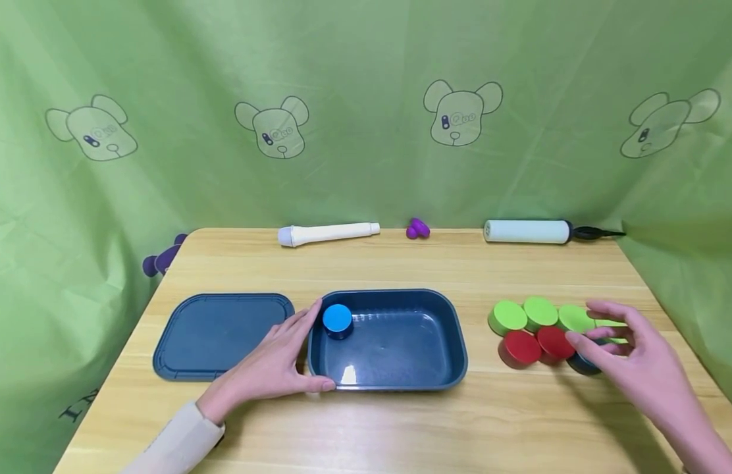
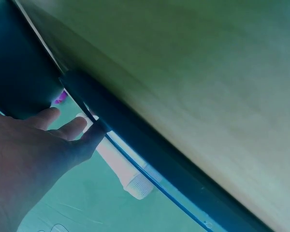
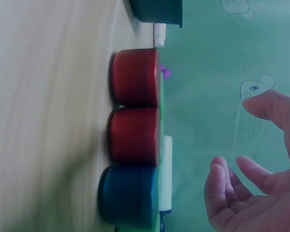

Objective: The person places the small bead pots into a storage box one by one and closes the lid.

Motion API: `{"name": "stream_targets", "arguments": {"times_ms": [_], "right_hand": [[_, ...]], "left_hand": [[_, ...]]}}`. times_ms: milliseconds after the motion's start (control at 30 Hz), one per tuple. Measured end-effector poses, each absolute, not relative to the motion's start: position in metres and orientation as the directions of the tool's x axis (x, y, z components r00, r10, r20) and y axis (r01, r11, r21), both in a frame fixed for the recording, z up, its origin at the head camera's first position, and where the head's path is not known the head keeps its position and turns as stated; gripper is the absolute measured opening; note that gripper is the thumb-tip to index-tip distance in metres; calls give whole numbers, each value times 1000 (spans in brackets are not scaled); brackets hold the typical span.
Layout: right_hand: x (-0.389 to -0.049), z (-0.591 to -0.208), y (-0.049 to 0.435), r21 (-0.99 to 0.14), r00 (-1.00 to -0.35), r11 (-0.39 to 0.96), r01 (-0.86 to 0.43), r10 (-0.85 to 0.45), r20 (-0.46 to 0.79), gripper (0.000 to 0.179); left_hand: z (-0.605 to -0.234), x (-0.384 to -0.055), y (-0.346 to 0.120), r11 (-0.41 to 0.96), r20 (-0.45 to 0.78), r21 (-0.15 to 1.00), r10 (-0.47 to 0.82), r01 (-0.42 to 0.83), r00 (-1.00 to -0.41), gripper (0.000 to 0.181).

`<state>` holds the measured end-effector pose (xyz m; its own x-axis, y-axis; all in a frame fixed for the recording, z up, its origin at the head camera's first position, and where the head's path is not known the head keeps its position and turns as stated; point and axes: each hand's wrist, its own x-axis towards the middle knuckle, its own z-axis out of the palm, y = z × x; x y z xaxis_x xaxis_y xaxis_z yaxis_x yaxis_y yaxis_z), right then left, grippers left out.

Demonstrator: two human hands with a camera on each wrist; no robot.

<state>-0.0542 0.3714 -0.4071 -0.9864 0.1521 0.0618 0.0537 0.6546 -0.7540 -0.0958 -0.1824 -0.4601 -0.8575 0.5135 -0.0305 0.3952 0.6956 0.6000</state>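
A dark blue rectangular box (image 1: 395, 385) stands mid-table with a blue-topped round piece (image 1: 338, 319) inside its back left corner. My left hand (image 1: 280, 365) rests against the box's left end, its fingers extended along the side and the thumb at the front corner. On the right, my right hand (image 1: 635, 352) hovers over a group of round pieces, thumb and fingers apart with nothing between them. Beneath it is a dark blue piece (image 3: 128, 195), partly hidden in the head view. Beside that are two red pieces (image 1: 521, 349), with several green pieces (image 1: 540, 313) behind.
A flat blue lid (image 1: 218, 336) lies left of the box, partly behind the left hand. Along the back edge are a white microphone (image 1: 330, 234), a small purple object (image 1: 418, 228) and a white hand pump (image 1: 527, 231). A green curtain (image 1: 366, 164) hangs behind the table.
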Motion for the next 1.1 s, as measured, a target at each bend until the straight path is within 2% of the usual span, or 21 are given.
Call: {"name": "stream_targets", "arguments": {"times_ms": [233,467,733,1100], "right_hand": [[-48,-415,386,-730,-980,673,116,198,27,57],[-45,-429,399,-690,-981,714,120,192,28,69],[-46,-439,413,-601,-973,773,204,226,-41,80],[-50,-447,412,-563,-992,818,121,122,-37,75]], "left_hand": [[-459,-96,-183,696,-31,600,514,395,-857,130],[-460,-95,-183,694,-29,601,515,397,-856,130],[-461,-96,-182,692,-23,600,516,401,-856,130],[-461,-96,-183,691,-23,601,518,402,-855,129]]}}
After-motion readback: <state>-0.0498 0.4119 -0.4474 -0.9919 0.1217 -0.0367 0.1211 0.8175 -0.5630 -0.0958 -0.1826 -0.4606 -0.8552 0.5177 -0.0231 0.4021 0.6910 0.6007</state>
